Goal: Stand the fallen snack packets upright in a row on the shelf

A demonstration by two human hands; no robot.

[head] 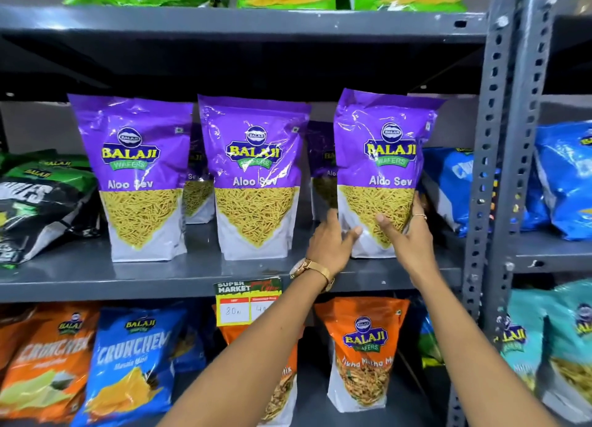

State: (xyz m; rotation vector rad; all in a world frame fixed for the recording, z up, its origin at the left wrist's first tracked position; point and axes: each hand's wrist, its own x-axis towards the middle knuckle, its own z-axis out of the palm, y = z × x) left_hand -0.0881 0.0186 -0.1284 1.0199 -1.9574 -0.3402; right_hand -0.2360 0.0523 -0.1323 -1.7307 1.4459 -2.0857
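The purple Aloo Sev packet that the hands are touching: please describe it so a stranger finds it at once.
Look at the grey middle shelf, where three purple packets stand in a front row. The purple Aloo Sev packet is the rightmost, next to the grey upright post. Only this one has the left hand and right hand at its base.

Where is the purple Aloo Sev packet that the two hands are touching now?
The packet stands at the right end of the purple row on the middle shelf, between the left hand and right hand.

Three upright purple packets (256, 176) (more behind); two hands (333, 244)
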